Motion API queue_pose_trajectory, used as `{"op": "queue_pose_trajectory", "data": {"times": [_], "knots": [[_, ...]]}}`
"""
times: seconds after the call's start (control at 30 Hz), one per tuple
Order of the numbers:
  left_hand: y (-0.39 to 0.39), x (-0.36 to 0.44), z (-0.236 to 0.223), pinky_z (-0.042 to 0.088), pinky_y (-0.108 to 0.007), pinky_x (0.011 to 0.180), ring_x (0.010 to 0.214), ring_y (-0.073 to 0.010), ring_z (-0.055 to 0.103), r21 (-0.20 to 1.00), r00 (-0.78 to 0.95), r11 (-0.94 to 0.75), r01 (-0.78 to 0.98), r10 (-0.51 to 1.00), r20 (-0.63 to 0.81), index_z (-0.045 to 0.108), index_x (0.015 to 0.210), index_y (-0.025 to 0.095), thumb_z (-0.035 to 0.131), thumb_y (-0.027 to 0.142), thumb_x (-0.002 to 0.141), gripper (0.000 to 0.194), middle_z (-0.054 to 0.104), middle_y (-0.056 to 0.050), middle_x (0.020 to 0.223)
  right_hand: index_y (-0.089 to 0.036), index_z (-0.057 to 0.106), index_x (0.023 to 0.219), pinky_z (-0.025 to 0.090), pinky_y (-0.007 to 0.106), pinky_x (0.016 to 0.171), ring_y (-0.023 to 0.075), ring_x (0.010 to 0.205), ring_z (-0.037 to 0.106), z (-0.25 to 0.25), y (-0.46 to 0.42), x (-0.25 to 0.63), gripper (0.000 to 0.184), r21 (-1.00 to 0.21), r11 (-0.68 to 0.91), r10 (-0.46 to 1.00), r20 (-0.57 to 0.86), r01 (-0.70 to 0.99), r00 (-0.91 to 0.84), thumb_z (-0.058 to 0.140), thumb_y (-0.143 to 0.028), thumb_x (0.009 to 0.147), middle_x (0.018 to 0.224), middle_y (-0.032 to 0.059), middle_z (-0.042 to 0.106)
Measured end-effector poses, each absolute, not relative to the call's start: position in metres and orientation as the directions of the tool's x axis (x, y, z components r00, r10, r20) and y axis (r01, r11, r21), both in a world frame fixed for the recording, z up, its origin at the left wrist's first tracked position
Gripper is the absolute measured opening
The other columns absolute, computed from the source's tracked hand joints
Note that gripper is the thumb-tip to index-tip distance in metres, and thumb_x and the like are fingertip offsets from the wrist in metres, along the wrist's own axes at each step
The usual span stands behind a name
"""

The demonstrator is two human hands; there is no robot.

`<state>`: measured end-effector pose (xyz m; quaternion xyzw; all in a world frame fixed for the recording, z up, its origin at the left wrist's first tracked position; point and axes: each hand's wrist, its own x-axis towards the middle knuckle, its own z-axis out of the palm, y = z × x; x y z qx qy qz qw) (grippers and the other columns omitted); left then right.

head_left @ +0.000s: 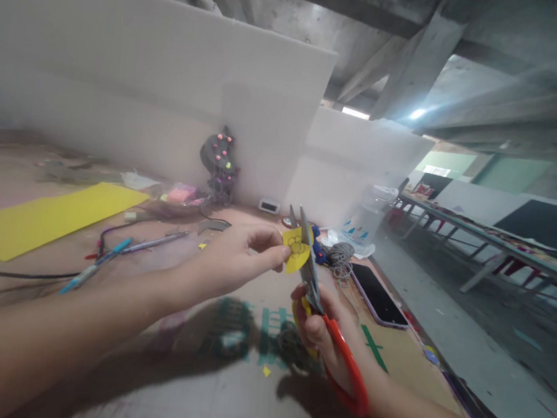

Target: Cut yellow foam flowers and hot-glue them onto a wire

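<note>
Between the thumb and fingers of my left hand [247,256] is a small piece of yellow paper [296,250] with a flower outline drawn on it. My right hand [323,321] grips a pair of scissors [311,280] with red handles. The scissor blades are parted and point up and away from me, with the paper's right edge at them. I cannot tell whether the blades are cutting into it. Something yellow shows by the right fingers, partly hidden. A tiny yellow scrap [267,371] lies on the cardboard-covered table [178,385] below my hands.
On the left lie a yellow sheet [51,216] and pens [96,265]. A dark figure with coloured dots [219,162] stands by the white partition [162,82]. At right are a phone [380,296], grey cord [340,258], a clear plastic tub [368,216] and the table's edge.
</note>
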<state>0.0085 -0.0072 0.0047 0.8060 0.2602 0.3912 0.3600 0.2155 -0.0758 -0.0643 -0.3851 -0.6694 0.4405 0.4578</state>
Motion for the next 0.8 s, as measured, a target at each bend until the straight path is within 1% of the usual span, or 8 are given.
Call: {"op": "queue_pose_trajectory", "data": {"times": [0.27,0.43,0.67,0.8], "knots": [[-0.007,0.007,0.008,0.041,-0.026,0.072,0.078,-0.0133,0.057,0.769,0.549,-0.623,0.143,0.697,0.462,0.062,0.075,0.017,0.05,0.032,0.092,0.026,0.063,0.001,0.078,-0.019,0.05,0.104,0.025,0.022,0.048,0.007,0.055,0.031,-0.058,-0.078,0.212,0.055,-0.944,0.299,0.927,0.253,0.137,-0.278,0.061,-0.067,0.079,0.073,-0.0042,0.04],[-0.004,0.006,0.007,0.04,-0.024,0.067,0.075,-0.0123,0.054,0.748,0.51,-0.642,0.168,0.706,0.492,0.061,0.073,0.017,0.051,0.031,0.092,0.025,0.061,0.002,0.077,-0.02,0.049,0.104,0.023,0.022,0.047,0.0066,0.054,0.029,-0.056,-0.079,0.212,0.055,-0.948,0.283,0.932,0.235,0.146,-0.276,0.06,-0.068,0.08,0.072,-0.0046,0.04],[0.0,0.003,0.005,0.04,-0.024,0.066,0.074,-0.0119,0.055,0.767,0.45,-0.622,0.16,0.737,0.504,0.059,0.079,0.018,0.052,0.029,0.09,0.017,0.061,0.003,0.078,-0.02,0.048,0.101,0.022,0.022,0.046,0.0065,0.052,0.029,-0.051,-0.079,0.21,0.056,-0.951,0.266,0.938,0.217,0.159,-0.27,0.06,-0.069,0.078,0.07,-0.0051,0.039],[0.004,0.001,0.005,0.039,-0.024,0.064,0.071,-0.0121,0.053,0.757,0.428,-0.63,0.174,0.74,0.518,0.059,0.08,0.018,0.051,0.03,0.09,0.018,0.059,0.003,0.075,-0.02,0.048,0.101,0.021,0.023,0.045,0.0066,0.051,0.027,-0.051,-0.078,0.209,0.056,-0.952,0.26,0.938,0.21,0.162,-0.275,0.06,-0.07,0.078,0.067,-0.0063,0.037]]}}
